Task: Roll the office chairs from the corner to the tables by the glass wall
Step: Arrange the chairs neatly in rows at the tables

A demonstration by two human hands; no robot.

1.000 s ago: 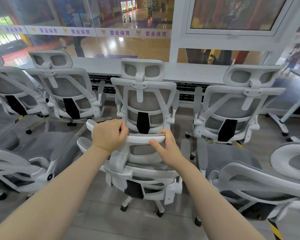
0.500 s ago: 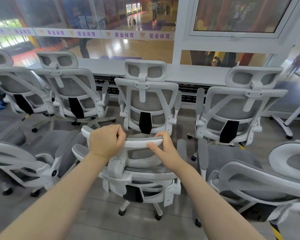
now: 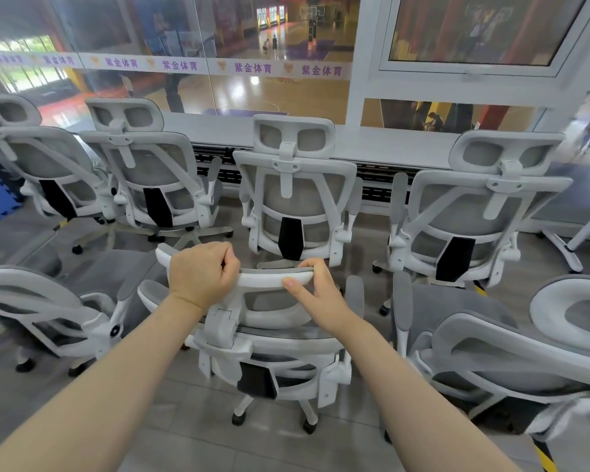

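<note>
Currently gripped at headrest (image 3: 273, 280) of office chair (image 3: 269, 338): left hand (image 3: 201, 275) clenched around rail, right hand (image 3: 315, 294) pinching it, thumb near side. Headrest long axis crosswise beneath fingers; both hands equally near. Beyond fingertips, just ahead: parked chair (image 3: 295, 199), then glass wall (image 3: 218, 46).

A glass wall (image 3: 218, 39) with a white banner strip (image 3: 252, 68) of purple characters overlooks a glossy basketball court (image 3: 252, 93) (daylight glares on its boards). A white-framed window (image 3: 474, 32) sits right; grey floor tiles (image 3: 191, 437) lie below.
</note>
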